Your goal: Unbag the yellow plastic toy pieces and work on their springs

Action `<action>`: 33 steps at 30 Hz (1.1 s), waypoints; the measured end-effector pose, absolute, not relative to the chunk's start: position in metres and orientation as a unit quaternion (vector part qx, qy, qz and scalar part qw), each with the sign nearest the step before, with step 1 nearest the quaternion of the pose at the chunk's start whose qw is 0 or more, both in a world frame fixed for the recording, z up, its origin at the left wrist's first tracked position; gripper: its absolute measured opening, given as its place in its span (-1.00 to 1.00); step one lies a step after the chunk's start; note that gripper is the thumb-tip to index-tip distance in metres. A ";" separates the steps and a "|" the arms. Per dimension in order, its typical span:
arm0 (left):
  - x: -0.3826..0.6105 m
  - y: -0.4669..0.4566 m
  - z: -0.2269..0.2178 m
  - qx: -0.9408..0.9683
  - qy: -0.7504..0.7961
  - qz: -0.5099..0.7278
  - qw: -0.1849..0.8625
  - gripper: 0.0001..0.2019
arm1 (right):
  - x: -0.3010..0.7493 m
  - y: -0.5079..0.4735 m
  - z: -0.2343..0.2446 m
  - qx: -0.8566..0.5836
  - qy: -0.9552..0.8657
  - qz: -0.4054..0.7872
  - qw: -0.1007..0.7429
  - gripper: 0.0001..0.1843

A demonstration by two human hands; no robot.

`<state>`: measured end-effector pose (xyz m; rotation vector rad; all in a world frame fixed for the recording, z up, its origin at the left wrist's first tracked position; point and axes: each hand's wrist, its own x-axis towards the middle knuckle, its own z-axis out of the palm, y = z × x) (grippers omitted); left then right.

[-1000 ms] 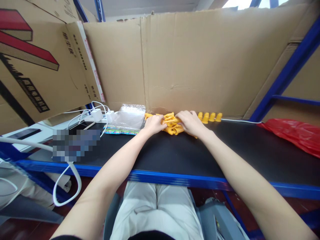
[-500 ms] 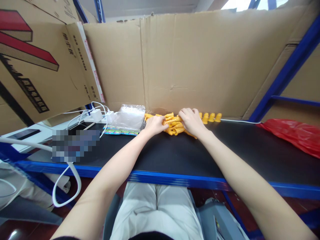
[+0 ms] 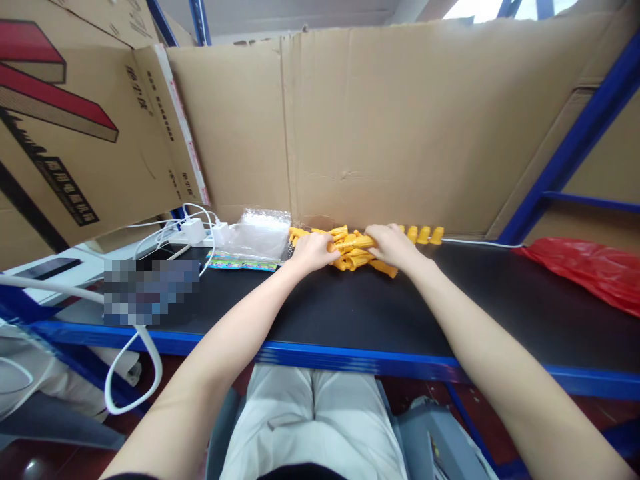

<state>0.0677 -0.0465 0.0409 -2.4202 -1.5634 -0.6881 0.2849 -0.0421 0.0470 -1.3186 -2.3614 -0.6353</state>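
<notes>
A long yellow plastic piece (image 3: 359, 243) spans the gap between my two hands, above a loose pile of similar yellow pieces (image 3: 354, 260). My left hand (image 3: 313, 252) is closed around its left end, thumb pointing right. At the other end, the fingers of my right hand (image 3: 393, 244) are closed on it, partly hiding it. One yellow piece (image 3: 384, 268) lies just below my right hand. Several small yellow cups (image 3: 423, 235) stand in a row to the right of that hand. A bit of metal chain (image 3: 291, 249) shows beside my left hand.
Left of the pile lie a clear plastic bag (image 3: 263, 233) and a colourful packet (image 3: 243, 261). Farther left are white chargers (image 3: 194, 231) with cables. A red plastic bag (image 3: 590, 270) lies at the right. Behind the black tabletop (image 3: 350, 313) rises a cardboard wall (image 3: 400, 127).
My right hand has moved slightly right and down, showing more of the long yellow piece between the hands. My left hand has barely moved.
</notes>
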 end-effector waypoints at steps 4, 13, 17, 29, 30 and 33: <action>0.062 -0.043 0.040 -0.808 -0.535 -0.230 0.088 -0.72 | 0.283 -0.043 0.046 -0.447 -0.857 -0.166 0.197 -0.70; 0.061 -0.039 0.039 -0.803 -0.542 -0.237 0.080 -0.67 | 0.280 -0.046 0.049 -0.447 -0.839 -0.228 0.210 -0.78; 0.057 -0.036 0.038 -0.799 -0.548 -0.234 0.081 -0.71 | 0.292 -0.043 0.052 -0.481 -0.794 -0.268 0.259 -0.77; 0.044 -0.020 0.032 -0.770 -0.580 -0.255 0.078 -0.78 | 0.392 -0.010 0.018 -0.824 -0.477 -0.063 0.299 -0.49; 0.044 -0.020 0.032 -0.769 -0.581 -0.254 0.079 -0.78 | 0.398 -0.009 0.012 -0.841 -0.459 -0.035 0.285 -0.49; 0.043 -0.019 0.031 -0.768 -0.583 -0.254 0.081 -0.79 | 0.412 -0.005 -0.002 -0.872 -0.414 0.026 0.261 -0.53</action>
